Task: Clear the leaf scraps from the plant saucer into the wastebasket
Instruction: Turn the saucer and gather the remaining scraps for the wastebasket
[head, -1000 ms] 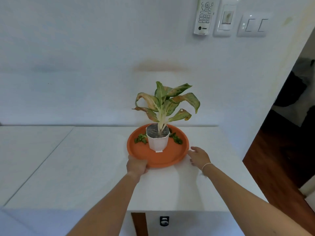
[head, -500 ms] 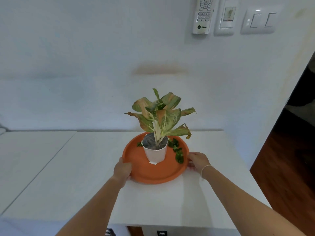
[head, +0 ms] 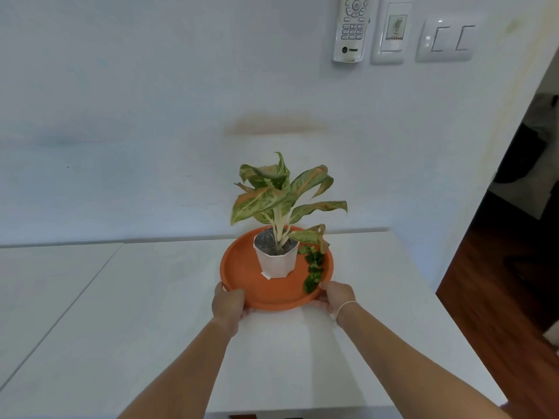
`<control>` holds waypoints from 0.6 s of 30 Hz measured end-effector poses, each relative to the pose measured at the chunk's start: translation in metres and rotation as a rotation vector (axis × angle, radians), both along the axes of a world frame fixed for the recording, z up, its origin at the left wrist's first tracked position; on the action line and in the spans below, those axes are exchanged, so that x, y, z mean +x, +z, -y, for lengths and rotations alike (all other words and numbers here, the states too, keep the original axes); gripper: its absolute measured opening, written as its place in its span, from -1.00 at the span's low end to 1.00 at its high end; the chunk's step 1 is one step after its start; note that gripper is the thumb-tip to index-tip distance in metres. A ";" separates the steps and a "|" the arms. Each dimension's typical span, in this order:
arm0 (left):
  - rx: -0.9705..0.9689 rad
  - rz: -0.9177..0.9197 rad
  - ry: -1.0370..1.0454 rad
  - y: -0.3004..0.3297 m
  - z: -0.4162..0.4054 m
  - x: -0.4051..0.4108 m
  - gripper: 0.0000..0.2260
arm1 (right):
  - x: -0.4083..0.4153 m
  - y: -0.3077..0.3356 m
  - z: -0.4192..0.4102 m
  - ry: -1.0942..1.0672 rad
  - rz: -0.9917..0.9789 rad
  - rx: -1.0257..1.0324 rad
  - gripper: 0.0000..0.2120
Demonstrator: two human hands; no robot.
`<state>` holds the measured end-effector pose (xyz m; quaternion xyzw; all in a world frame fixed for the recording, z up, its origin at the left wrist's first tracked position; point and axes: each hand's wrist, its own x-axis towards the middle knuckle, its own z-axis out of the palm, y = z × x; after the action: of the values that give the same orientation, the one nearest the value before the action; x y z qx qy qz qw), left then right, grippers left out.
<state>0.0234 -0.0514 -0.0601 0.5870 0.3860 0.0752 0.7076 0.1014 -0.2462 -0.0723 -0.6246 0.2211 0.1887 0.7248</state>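
Note:
An orange plant saucer [head: 242, 267] sits on the white counter [head: 151, 313], tilted a little toward me. A white pot [head: 276, 263] with a leafy green and orange plant [head: 281, 192] stands in the saucer's middle. Green leaf scraps [head: 314, 269] lie in a line along the saucer's right side. My left hand [head: 228, 305] grips the saucer's near left rim. My right hand [head: 337, 296] grips the near right rim, just below the scraps. No wastebasket is in view.
A wall rises right behind the counter, with a remote holder [head: 351, 27] and switches [head: 444, 39] high up. The counter's right edge drops to a dark wooden floor [head: 499, 297] by a doorway. A seam [head: 60, 309] divides the counter at left.
The saucer has been turned, so the scraps moved from both sides of the pot to the right side. Both hands shifted to the near rim and closed on it.

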 end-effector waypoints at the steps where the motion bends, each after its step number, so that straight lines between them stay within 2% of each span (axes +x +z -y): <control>1: -0.001 0.003 0.017 -0.001 0.004 0.001 -0.43 | -0.003 0.001 -0.002 -0.006 -0.005 0.010 -0.84; 6: 0.054 -0.032 0.124 -0.004 0.008 0.002 -0.48 | -0.011 0.005 -0.002 0.058 -0.008 0.029 -0.94; 10: 0.132 -0.064 0.103 -0.003 -0.006 0.003 -0.52 | -0.009 0.008 0.006 0.091 0.016 0.012 -0.92; 15: 0.236 -0.109 0.050 -0.005 -0.028 0.006 -0.53 | 0.001 0.012 0.018 0.017 0.065 -0.019 -0.88; 18: 0.221 -0.081 -0.010 -0.006 -0.036 0.007 -0.54 | 0.003 0.013 0.022 0.007 0.053 -0.055 -0.86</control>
<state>0.0307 -0.0149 -0.0663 0.6657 0.4007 0.0901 0.6230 0.1045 -0.2682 -0.0593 -0.6499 0.2049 0.1684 0.7122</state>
